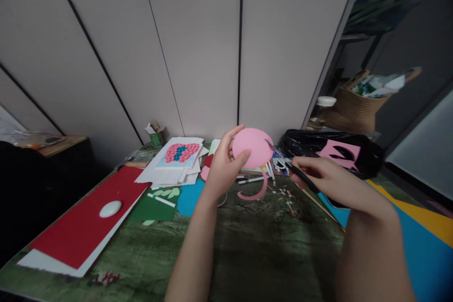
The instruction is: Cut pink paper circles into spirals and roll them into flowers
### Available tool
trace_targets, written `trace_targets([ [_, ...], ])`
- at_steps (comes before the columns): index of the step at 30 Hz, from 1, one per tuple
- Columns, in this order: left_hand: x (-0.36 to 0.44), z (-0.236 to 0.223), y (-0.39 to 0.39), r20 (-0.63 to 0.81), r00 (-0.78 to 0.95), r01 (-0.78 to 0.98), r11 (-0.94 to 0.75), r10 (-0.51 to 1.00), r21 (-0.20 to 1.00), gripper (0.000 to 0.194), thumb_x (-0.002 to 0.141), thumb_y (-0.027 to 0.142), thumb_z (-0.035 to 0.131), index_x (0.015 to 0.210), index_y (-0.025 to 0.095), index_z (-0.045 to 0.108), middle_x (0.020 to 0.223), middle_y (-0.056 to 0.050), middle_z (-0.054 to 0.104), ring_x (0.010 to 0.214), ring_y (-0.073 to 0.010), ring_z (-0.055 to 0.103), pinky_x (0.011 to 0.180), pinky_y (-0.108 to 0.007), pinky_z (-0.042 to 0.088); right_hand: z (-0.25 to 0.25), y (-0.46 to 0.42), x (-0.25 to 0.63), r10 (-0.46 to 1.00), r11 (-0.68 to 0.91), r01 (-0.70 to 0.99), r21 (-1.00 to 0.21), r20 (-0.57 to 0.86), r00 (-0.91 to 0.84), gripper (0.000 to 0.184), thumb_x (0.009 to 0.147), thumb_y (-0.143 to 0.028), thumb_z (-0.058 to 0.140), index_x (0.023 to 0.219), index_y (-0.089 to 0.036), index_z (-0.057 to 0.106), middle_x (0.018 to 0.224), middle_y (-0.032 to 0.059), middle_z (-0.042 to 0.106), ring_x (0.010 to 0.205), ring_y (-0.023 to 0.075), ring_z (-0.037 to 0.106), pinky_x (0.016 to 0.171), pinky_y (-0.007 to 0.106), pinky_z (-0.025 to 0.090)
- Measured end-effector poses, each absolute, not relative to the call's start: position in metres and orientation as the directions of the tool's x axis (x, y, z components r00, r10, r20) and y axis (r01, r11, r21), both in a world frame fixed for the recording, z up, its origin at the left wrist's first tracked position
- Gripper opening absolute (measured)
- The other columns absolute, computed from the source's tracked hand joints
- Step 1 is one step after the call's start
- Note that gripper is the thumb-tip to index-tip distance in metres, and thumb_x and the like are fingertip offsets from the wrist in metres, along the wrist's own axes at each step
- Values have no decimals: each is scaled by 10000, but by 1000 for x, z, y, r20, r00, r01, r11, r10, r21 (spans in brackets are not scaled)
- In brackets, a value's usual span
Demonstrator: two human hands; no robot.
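My left hand (226, 155) pinches a round piece of pink paper (252, 147) between thumb and fingers, above the table. From the disc's right side a curled pink paper strip (262, 191) hangs down. My right hand (314, 174) is closed around the black handles of a pair of scissors (300, 175). The blades point up and left and meet the disc's right edge. Whether the blades are apart is too small to tell. Small paper scraps (283, 193) lie on the table below.
At left, red sheets (95, 212) carry a white oval object (110, 208). White papers with a pink-and-blue craft picture (182, 155), green paper (152, 210) and a pen (162, 200) lie nearby. Blue paper (421, 245) is at right, a black bag (300, 139) behind, a woven basket (357, 108) beyond.
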State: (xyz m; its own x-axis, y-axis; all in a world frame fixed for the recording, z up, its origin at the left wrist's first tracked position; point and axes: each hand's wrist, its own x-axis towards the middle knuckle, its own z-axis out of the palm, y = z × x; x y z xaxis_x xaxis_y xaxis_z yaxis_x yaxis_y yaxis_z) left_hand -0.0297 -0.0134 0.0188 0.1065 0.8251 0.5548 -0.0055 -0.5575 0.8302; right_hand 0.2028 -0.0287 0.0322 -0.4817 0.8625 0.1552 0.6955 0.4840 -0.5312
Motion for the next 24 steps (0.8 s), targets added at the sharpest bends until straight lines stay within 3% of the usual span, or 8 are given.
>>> trace_targets([
  [8,-30,19,-16,512,190,-51,-512,838,857,502,801,262,571,1279,281,417,1286,-67,499,1066,-238,530,876,-391,466,34,-29,201,872,471,708,-526,154,-465,266,827,-355,503,633,-196,415,603,-36,432,564,98,366,482,241,254],
  [24,-29,20,-16,521,174,-39,-523,835,851,494,802,261,564,1276,269,425,1274,-71,502,1065,-238,524,894,-402,451,34,-30,203,868,474,701,-533,149,-474,241,857,-303,425,640,-199,410,618,-27,436,569,106,374,486,261,239],
])
